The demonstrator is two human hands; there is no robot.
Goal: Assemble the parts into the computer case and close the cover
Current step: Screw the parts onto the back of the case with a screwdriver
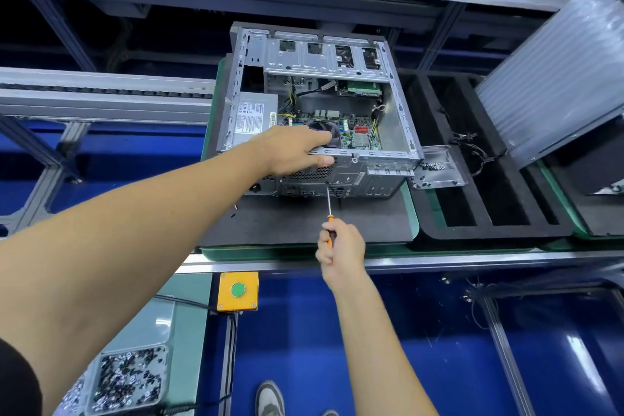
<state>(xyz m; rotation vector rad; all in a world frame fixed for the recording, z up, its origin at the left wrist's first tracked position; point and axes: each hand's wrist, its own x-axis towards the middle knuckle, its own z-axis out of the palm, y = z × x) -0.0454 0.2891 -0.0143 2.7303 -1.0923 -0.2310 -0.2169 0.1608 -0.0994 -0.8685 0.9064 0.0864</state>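
Observation:
An open computer case [400, 118] lies on its side on a dark foam mat [297, 223]. Inside it I see the motherboard [358, 137], a grey power supply [255, 115] and a fan partly hidden by my hand. My left hand [297, 150] grips the case's near rear edge, fingers inside over the fan and thumb outside on the vented back panel. My right hand [342, 245] holds an orange-handled screwdriver [328, 204], its tip touching the case's rear panel just below the rim.
A small metal tray [439, 167] with screws sits right of the case. Black foam trays [489, 179] lie further right, with a ribbed cover panel [557, 78] leaning above. A yellow box with a green button [238, 290] and a screw bin [128, 378] sit near me.

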